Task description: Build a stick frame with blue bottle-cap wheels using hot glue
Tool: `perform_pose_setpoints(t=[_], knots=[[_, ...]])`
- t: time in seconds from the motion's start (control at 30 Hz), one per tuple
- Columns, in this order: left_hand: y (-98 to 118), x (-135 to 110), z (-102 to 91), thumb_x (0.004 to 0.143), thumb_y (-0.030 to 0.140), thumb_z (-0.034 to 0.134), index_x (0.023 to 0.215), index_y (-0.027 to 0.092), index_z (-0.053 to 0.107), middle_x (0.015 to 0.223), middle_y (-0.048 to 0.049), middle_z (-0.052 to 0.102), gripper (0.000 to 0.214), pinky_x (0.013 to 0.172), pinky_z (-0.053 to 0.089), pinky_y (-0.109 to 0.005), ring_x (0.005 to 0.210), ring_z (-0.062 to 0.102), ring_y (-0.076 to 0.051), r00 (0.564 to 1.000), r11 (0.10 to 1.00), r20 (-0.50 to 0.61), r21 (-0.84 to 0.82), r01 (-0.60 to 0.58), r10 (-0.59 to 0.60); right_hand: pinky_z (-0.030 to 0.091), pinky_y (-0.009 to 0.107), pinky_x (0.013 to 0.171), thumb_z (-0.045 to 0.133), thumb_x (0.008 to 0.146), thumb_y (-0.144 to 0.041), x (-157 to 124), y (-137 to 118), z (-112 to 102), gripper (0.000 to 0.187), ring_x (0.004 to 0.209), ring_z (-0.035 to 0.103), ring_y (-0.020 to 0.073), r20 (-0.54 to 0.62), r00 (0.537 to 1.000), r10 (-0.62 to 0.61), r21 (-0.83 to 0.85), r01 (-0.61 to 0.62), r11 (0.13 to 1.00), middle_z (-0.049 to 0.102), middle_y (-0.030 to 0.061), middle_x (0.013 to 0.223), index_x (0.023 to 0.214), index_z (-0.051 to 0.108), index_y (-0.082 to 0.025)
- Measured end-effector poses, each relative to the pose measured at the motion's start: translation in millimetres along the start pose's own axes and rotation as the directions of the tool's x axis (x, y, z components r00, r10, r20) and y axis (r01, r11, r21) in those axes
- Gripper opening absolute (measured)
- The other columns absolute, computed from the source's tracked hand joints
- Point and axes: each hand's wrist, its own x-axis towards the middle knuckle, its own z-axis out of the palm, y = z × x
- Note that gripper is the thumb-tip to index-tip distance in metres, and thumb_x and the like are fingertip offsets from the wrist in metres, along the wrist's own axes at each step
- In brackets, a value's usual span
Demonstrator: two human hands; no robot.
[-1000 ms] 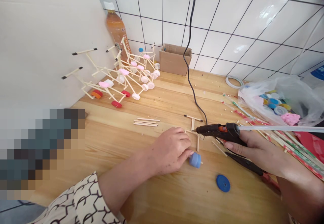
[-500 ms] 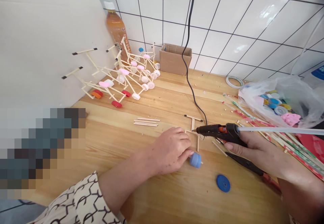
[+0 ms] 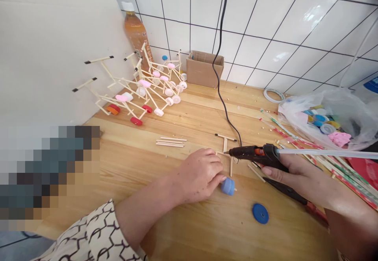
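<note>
My left hand rests on the wooden table with its fingers curled over a small frame of thin sticks, fingertips pinching beside a light blue bottle cap. In my right hand is a black hot glue gun, its nozzle pointing left just above the stick frame. A clear glue stick juts out of its back. A dark blue cap lies flat nearer to me.
Finished stick models with cap wheels lean by the white wall. Loose sticks, a T-shaped stick piece, a cardboard box, an orange bottle, a tape roll, a bag of caps and chopstick wrappers surround the work spot.
The glue gun has shifted a little to the right, away from my left hand's fingers. My left hand and the caps have stayed put.
</note>
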Motion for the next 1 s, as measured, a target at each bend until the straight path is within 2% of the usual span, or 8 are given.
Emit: perform_pose_setpoints(t=[0.1, 0.2, 0.3, 0.4, 0.63, 0.8, 1.0], knots=[[-0.1, -0.1, 0.4, 0.087, 0.023, 0.048, 0.074, 0.014, 0.062, 0.076, -0.0057, 0.063, 0.022, 0.078, 0.042, -0.03, 0.075, 0.052, -0.017, 1.0, 1.0, -0.002, -0.001, 0.004, -0.004, 0.048, 0.031, 0.076, 0.058, 0.078, -0.042, 2.3, 0.2, 0.9, 0.029, 0.09, 0.058, 0.0272, 0.02, 1.0, -0.013, 0.007, 0.013, 1.0, 0.068, 0.0022, 0.095, 0.098, 0.063, -0.022], [-0.5, -0.3, 1.0, 0.088, 0.023, 0.047, 0.074, 0.014, 0.062, 0.076, -0.0057, 0.063, 0.022, 0.078, 0.042, -0.03, 0.075, 0.052, -0.017, 1.0, 1.0, -0.008, -0.001, 0.001, -0.001, 0.049, 0.031, 0.072, 0.058, 0.078, -0.042, 3.4, 1.4, 0.6, 0.031, 0.087, 0.059, 0.027, 0.036, 0.999, -0.014, 0.006, 0.014, 1.0, 0.068, 0.0023, 0.095, 0.102, 0.062, -0.022], [-0.7, -0.4, 0.9, 0.087, 0.023, 0.047, 0.073, 0.014, 0.061, 0.075, -0.0055, 0.063, 0.022, 0.079, 0.042, -0.03, 0.075, 0.052, -0.017, 1.0, 1.0, -0.006, -0.003, -0.001, 0.001, 0.049, 0.032, 0.069, 0.058, 0.076, -0.045, 1.9, 2.1, -0.9, 0.029, 0.082, 0.058, 0.027, 0.005, 1.0, -0.013, -0.012, 0.013, 1.0, 0.067, 0.002, 0.086, 0.095, 0.063, -0.023], [-0.7, -0.5, 0.7, 0.087, 0.023, 0.048, 0.073, 0.014, 0.061, 0.075, -0.0052, 0.063, 0.022, 0.079, 0.042, -0.03, 0.075, 0.052, -0.017, 1.0, 1.0, -0.012, -0.006, 0.001, -0.001, 0.049, 0.033, 0.072, 0.058, 0.076, -0.046, -0.3, 2.0, -3.1, 0.025, 0.083, 0.058, 0.0281, -0.01, 1.0, -0.014, -0.024, 0.014, 1.0, 0.065, 0.0021, 0.081, 0.086, 0.062, -0.023], [-0.5, -0.7, 0.6, 0.088, 0.024, 0.046, 0.075, 0.015, 0.061, 0.075, -0.0055, 0.063, 0.022, 0.079, 0.043, -0.031, 0.076, 0.052, -0.018, 1.0, 1.0, -0.017, -0.017, -0.002, 0.001, 0.047, 0.036, 0.085, 0.056, 0.08, -0.045, -0.2, 2.8, -6.0, 0.036, 0.099, 0.056, 0.029, 0.059, 0.998, -0.025, 0.055, 0.022, 0.998, 0.064, 0.0033, 0.106, 0.109, 0.058, -0.023], [0.5, -0.6, -0.6, 0.088, 0.024, 0.047, 0.074, 0.015, 0.062, 0.074, -0.0054, 0.063, 0.022, 0.078, 0.043, -0.031, 0.075, 0.052, -0.018, 1.0, 1.0, -0.009, -0.011, 0.005, -0.005, 0.048, 0.034, 0.081, 0.058, 0.078, -0.047, 0.3, 4.3, -4.3, 0.035, 0.094, 0.057, 0.0279, 0.04, 0.999, -0.006, 0.019, 0.006, 1.0, 0.065, 0.002, 0.093, 0.104, 0.061, -0.023], [2.0, -0.3, -0.9, 0.088, 0.024, 0.046, 0.074, 0.015, 0.061, 0.074, -0.005, 0.063, 0.023, 0.078, 0.043, -0.031, 0.074, 0.051, -0.018, 1.0, 1.0, -0.02, -0.011, -0.001, 0.001, 0.044, 0.035, 0.086, 0.055, 0.08, -0.049, 1.9, 2.9, -13.1, 0.037, 0.1, 0.053, 0.027, 0.061, 0.997, -0.042, 0.04, 0.04, 0.998, 0.063, 0.0032, 0.1, 0.108, 0.058, -0.024]])
